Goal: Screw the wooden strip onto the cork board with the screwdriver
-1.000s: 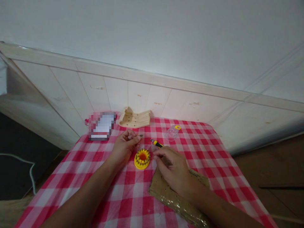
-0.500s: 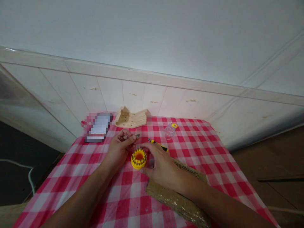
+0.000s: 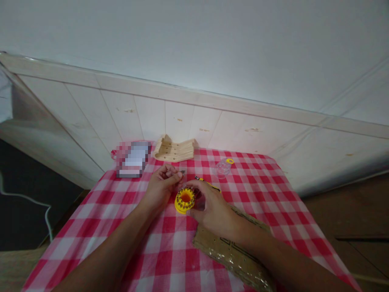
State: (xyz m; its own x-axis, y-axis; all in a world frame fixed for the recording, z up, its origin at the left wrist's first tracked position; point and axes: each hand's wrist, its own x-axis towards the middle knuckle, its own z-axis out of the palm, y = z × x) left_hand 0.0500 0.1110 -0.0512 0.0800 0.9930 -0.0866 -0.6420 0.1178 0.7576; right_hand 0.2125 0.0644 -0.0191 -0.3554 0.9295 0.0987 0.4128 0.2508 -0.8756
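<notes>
Between the thumb and fingers of my left hand [image 3: 167,180] is a small metal screwdriver bit [image 3: 182,172], its tip pointing up and to the right. Just below it a round yellow bit holder [image 3: 181,208], its ring set with several bits, leans a little on the cloth. My right hand [image 3: 209,205] grips this holder from the right, thumb at the front and fingertips at the back. Behind the right hand lies a black and yellow screwdriver [image 3: 199,178], mostly covered by the fingers.
A clear plastic cover with a yellow ring [image 3: 223,168] lies at the back right. Against the wall stands a curved wooden piece with holes [image 3: 174,152], beside a blurred phone [image 3: 133,160]. Taped cardboard [image 3: 225,251] lies under my right forearm on the checked tablecloth [image 3: 170,259].
The view has swung slightly left, so everything sits further right. My right hand has come closer round the bit holder and covers more of the screwdriver. The left hand keeps the bit pinched.
</notes>
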